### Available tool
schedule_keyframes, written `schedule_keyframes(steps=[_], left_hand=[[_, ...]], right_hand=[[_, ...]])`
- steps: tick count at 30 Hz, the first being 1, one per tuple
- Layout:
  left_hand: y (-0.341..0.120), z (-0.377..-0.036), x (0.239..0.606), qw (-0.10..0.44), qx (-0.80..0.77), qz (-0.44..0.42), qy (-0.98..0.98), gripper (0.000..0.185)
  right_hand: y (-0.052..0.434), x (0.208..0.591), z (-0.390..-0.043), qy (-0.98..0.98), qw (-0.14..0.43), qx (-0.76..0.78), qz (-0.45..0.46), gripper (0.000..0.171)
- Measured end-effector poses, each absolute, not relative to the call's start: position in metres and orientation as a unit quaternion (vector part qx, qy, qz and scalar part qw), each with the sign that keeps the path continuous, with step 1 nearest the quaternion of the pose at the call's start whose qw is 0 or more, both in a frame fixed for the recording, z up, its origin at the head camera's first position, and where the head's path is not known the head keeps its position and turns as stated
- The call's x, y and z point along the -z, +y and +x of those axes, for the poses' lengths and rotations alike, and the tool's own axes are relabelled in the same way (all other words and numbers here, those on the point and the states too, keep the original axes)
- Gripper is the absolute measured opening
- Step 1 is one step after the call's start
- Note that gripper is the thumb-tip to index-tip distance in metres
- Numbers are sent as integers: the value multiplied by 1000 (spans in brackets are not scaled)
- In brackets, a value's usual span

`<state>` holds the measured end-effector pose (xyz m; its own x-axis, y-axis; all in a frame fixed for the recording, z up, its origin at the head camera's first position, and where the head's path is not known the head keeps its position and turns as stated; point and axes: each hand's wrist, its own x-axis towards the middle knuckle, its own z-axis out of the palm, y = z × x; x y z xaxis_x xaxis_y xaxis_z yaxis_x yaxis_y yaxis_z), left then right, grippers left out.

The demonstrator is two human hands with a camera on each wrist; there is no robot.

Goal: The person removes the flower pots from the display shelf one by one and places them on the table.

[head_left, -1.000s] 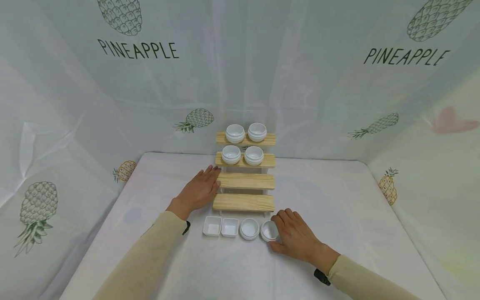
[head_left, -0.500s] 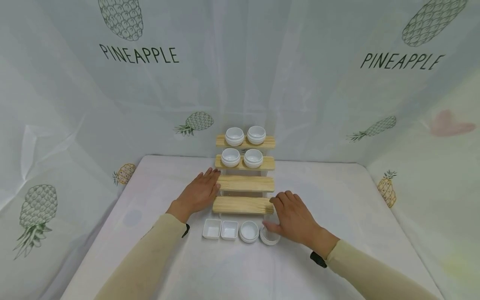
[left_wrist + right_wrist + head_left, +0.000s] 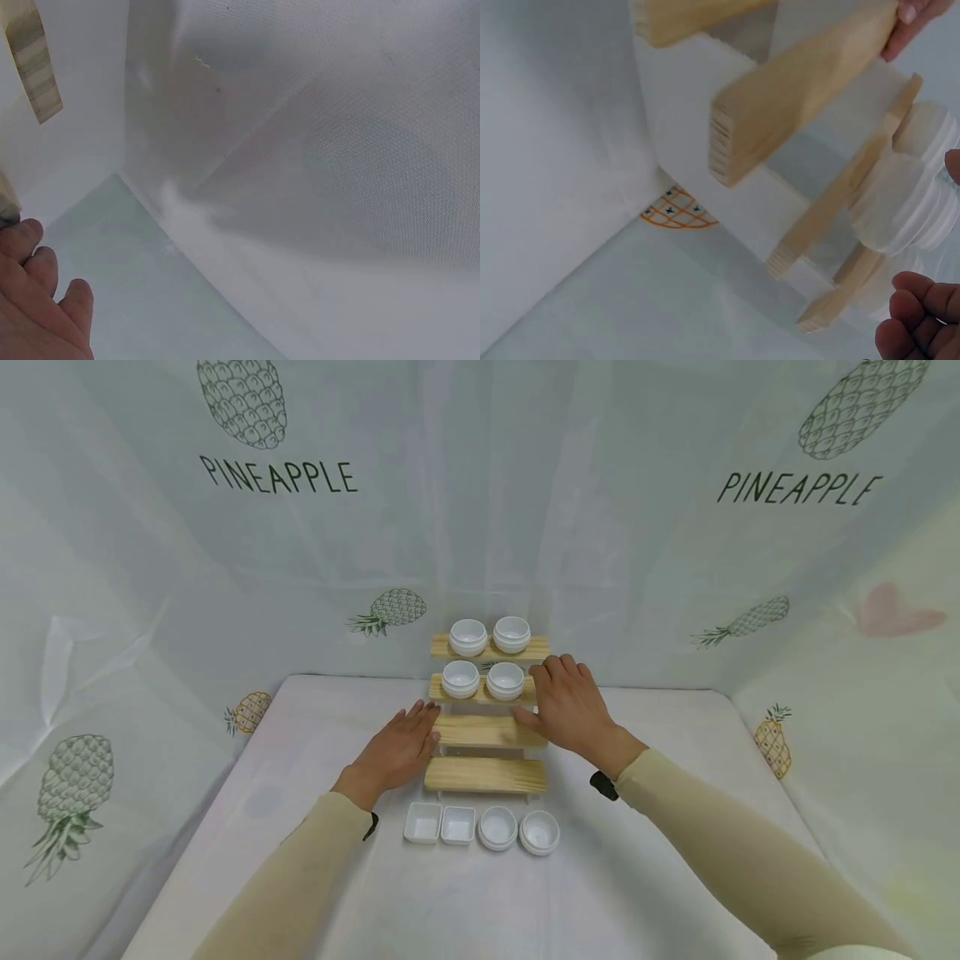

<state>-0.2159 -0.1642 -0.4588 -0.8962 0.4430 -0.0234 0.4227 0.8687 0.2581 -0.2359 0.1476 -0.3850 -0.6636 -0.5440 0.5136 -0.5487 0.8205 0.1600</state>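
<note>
**Stepped wooden rack, both hands at its sides**

Wooden rack (image 3: 487, 727), centre of frame, four steps. Top two steps: two round white bowls each. Right hand (image 3: 567, 706), right of centre, fingers loosely curved and holding nothing, thumb against the third step beside the nearest bowl (image 3: 506, 680). Left hand (image 3: 393, 750), left of centre, flat, fingers straight, tips touching the third step's end. Lower centre, table (image 3: 660, 827): two square dishes (image 3: 439, 823), two round bowls (image 3: 519, 830).

Stepped shelf (image 3: 487, 774) at table (image 3: 675, 827) centre, 12 o'clock side. 2 bowls (image 3: 468, 637) on top step, 2 bowls (image 3: 461, 678) on next step down. 4 dishes (image 3: 480, 827) in a row at its 6 o'clock. Left hand (image 3: 393, 752) at shelf's 9 o'clock, right hand (image 3: 570, 706) at 3 o'clock.
</note>
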Motion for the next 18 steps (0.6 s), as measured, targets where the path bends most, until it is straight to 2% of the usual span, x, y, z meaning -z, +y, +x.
schedule_keyframes(steps=[8,18], left_hand=[[-165,-214,458,42,-135,222,965,62],[-164,-213,458,45,-133,218,966,63]], right_hand=[[128,374,-256,-929,253,13,269,62],[114,372,-266,-961,152,11,232,69]])
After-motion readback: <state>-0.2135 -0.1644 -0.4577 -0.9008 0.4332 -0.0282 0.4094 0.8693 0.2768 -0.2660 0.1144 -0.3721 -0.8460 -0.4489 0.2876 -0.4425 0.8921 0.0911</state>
